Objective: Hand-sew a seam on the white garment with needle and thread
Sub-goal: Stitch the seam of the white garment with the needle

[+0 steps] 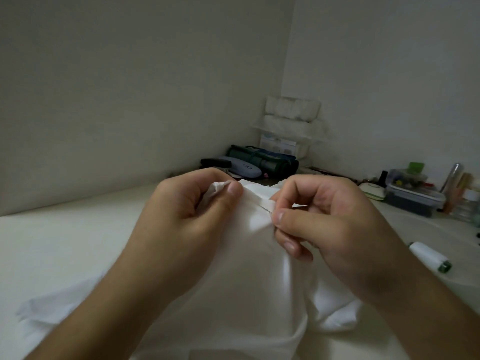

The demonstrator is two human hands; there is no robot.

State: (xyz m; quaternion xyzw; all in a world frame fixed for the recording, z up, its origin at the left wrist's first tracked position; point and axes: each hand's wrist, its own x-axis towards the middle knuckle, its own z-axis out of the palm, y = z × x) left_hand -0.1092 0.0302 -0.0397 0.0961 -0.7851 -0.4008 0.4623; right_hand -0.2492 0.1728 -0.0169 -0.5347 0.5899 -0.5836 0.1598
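**A:** Where is the garment, and why is it held up like that?

**B:** From my remote feed, the white garment (249, 281) drapes from both hands down toward the camera, its lower part spread on the pale bench (65, 242). I judge the folded edge (259, 198) is stretched between the two hands so the seam line stays taut and flat for a stitch.

**A:** What is the left hand doing?

**B:** The left hand (192, 203) is curled closed. Its thumb (233, 190) presses a bunch of cloth against the fingers behind it, so it anchors that end of the fold.

**A:** And the right?

**B:** The right hand (327, 216) is also curled. Its thumb and forefinger tips (279, 216) meet in a tight pinch right at the folded edge, touching the cloth. The other fingers tuck in below that pinch. I assume the needle sits there, but I cannot see a needle or thread; they are too fine or hidden.

**A:** Anything else near the fingers?

**B:** A white thread spool (430, 257) lies on the bench, out beyond the right hand's knuckles, well apart from it. Past the fingertips, toward the corner, sit a dark green pouch (262, 159) and a clear lidded box (413, 196).

**A:** How far along?

**B:** I cannot tell; no stitches show at this size.
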